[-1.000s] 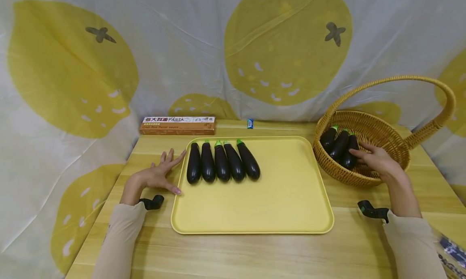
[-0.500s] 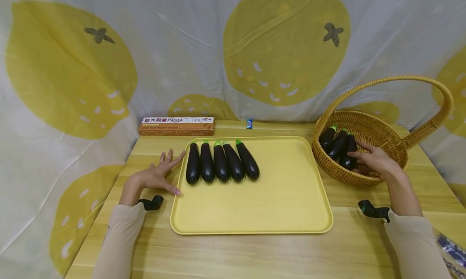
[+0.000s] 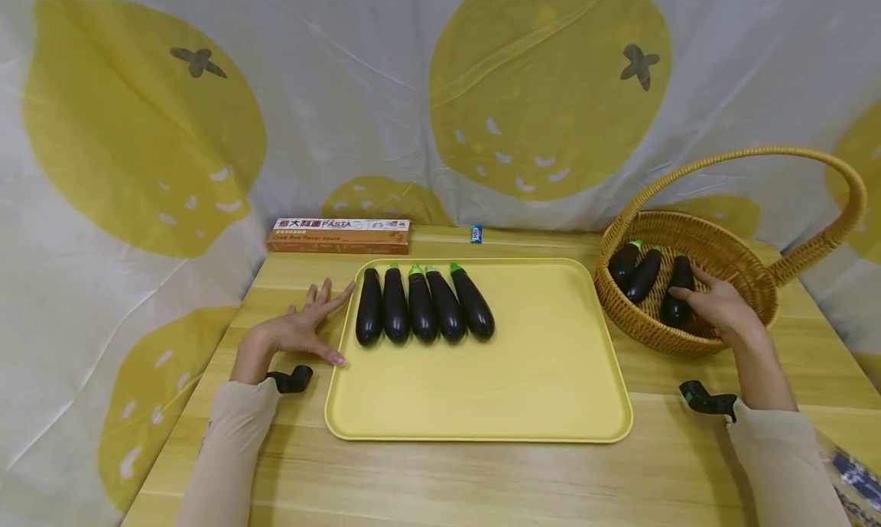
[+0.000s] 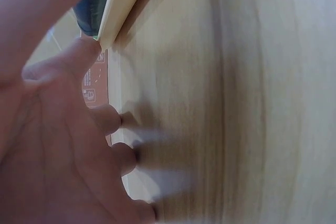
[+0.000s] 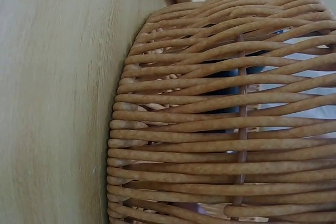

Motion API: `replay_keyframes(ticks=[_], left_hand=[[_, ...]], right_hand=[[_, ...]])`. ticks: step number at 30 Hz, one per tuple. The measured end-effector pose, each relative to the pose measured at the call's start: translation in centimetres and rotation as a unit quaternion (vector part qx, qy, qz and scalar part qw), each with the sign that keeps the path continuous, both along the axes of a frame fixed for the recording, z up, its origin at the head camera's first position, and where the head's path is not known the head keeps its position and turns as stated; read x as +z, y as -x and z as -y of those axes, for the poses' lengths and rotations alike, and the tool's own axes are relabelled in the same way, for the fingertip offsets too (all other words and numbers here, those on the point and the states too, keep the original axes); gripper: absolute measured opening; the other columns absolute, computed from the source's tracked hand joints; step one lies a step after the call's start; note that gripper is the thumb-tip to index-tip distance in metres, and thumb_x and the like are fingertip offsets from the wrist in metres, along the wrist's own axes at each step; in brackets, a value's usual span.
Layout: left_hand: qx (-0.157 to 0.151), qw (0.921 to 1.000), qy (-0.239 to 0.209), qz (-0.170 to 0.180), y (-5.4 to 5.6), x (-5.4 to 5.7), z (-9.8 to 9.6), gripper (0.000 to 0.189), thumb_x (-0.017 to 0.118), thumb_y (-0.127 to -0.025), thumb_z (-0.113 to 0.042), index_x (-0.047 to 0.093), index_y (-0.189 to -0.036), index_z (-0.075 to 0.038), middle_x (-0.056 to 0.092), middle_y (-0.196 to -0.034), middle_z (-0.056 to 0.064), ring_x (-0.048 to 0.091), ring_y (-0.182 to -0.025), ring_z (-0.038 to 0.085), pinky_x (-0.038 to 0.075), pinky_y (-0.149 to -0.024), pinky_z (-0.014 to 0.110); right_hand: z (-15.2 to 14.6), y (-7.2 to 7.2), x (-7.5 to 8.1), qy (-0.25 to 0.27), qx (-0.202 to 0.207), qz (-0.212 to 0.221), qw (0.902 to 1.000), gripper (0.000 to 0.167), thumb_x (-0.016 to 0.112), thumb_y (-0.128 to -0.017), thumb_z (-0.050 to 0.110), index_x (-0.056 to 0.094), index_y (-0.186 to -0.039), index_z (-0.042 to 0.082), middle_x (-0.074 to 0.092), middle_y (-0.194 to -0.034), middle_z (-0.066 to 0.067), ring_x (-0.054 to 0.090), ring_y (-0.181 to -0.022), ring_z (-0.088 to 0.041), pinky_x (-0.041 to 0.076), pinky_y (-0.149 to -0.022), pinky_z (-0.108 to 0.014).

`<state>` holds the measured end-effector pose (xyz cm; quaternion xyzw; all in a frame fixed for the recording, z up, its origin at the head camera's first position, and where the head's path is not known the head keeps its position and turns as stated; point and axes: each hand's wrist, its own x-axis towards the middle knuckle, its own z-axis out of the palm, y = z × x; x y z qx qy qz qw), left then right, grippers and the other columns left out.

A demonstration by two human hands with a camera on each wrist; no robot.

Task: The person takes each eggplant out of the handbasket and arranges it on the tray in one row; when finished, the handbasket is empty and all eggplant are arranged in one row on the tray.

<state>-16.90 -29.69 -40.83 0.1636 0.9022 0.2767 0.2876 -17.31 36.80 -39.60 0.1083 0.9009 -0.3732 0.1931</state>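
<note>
In the head view my right hand [image 3: 718,304] reaches into the wicker basket [image 3: 629,330] and grips a dark purple eggplant [image 3: 677,294], thumb on one side and fingers on the other. Two more eggplants [image 3: 643,274] lie at the basket's left side, apart from the gripped one. My left hand [image 3: 296,330] is spread on the table, index fingertip and thumb at the left rim of the yellow tray [image 3: 551,359]. Several eggplants [image 3: 420,309] lie in a row on the tray's left part, green stems away from me. Basket weave [image 5: 226,108] hides the right hand's grip in the right wrist view.
A pasta box [image 3: 339,236] lies behind the tray near the patterned cloth [image 3: 372,114]. A small blue packet [image 3: 476,234] sits to its right. The basket's tall handle [image 3: 757,154] arches over its opening. A printed packet [image 3: 856,473] shows at the lower right edge.
The right hand's eggplant has shifted right, and a gap has opened between it and the other two in the basket. The left hand stays at the tray's rim.
</note>
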Motion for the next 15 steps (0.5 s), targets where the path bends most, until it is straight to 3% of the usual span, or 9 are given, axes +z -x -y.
replay_keyframes(ticks=[1,3,4,7,11,14,15], left_hand=[[-0.001,1.0000,0.000,0.000,0.0,0.0,0.0,0.134,0.092,-0.074,-0.044,-0.001,-0.168,-0.019,-0.028,-0.165,0.031,-0.027,-0.152,0.054,-0.011,-0.111,0.085],[-0.002,1.0000,-0.002,0.000,0.0,0.0,0.0,0.134,0.092,-0.075,-0.044,-0.001,-0.168,-0.019,-0.028,-0.165,0.031,-0.027,-0.152,0.055,-0.012,-0.111,0.085],[-0.002,1.0000,-0.003,0.000,0.0,0.0,0.0,0.134,0.092,-0.075,-0.044,-0.001,-0.168,-0.019,-0.028,-0.165,0.031,-0.027,-0.152,0.054,-0.012,-0.111,0.085],[-0.001,1.0000,-0.003,0.000,0.0,0.0,0.0,0.134,0.092,-0.075,-0.044,-0.001,-0.168,-0.019,-0.029,-0.165,0.030,-0.028,-0.152,0.054,-0.013,-0.111,0.085],[0.001,1.0000,-0.002,0.001,0.0,0.0,0.0,0.134,0.092,-0.074,-0.043,-0.001,-0.168,-0.019,-0.029,-0.165,0.030,-0.028,-0.152,0.054,-0.013,-0.111,0.084],[0.004,1.0000,-0.003,0.004,0.0,0.1,-0.1,0.134,0.092,-0.074,-0.042,-0.001,-0.168,-0.018,-0.030,-0.165,0.030,-0.028,-0.152,0.053,-0.015,-0.111,0.083],[0.005,1.0000,-0.003,0.005,0.0,0.1,-0.1,0.134,0.092,-0.074,-0.042,-0.001,-0.168,-0.018,-0.030,-0.165,0.030,-0.029,-0.152,0.053,-0.015,-0.112,0.083]], right_hand=[[0.0,0.0,-0.1,0.004,0.000,0.002,1.0000,0.084,0.039,-0.109,0.042,-0.013,-0.161,0.001,0.038,-0.138,-0.051,0.051,-0.122,-0.054,0.049,-0.092,-0.053],[-0.1,-0.1,0.0,0.008,0.003,0.004,1.0000,0.084,0.038,-0.109,0.044,-0.014,-0.160,0.002,0.013,-0.155,-0.052,0.031,-0.138,-0.061,0.044,-0.099,-0.058],[-0.1,-0.1,0.0,0.006,0.003,0.004,1.0000,0.084,0.038,-0.109,0.044,-0.014,-0.160,0.003,0.008,-0.156,-0.052,0.026,-0.142,-0.061,0.043,-0.101,-0.058],[0.0,-0.2,0.0,0.006,0.006,0.002,1.0000,0.083,0.040,-0.109,0.045,-0.010,-0.161,0.004,0.006,-0.157,-0.051,0.028,-0.140,-0.059,0.043,-0.101,-0.060],[0.1,-0.4,0.5,0.011,0.012,0.003,0.9999,0.080,0.042,-0.109,0.044,-0.004,-0.164,0.008,0.036,-0.140,-0.052,0.049,-0.113,-0.048,0.043,-0.099,-0.062],[0.1,-0.7,1.3,0.015,0.017,0.002,0.9997,0.079,0.042,-0.109,0.045,-0.002,-0.164,0.012,0.037,-0.140,-0.050,0.058,-0.088,-0.023,0.045,-0.100,-0.065],[0.2,-0.9,1.7,0.022,0.019,0.002,0.9996,0.078,0.042,-0.109,0.045,-0.002,-0.164,0.013,0.024,-0.153,-0.050,0.061,-0.092,-0.019,0.044,-0.103,-0.067]])
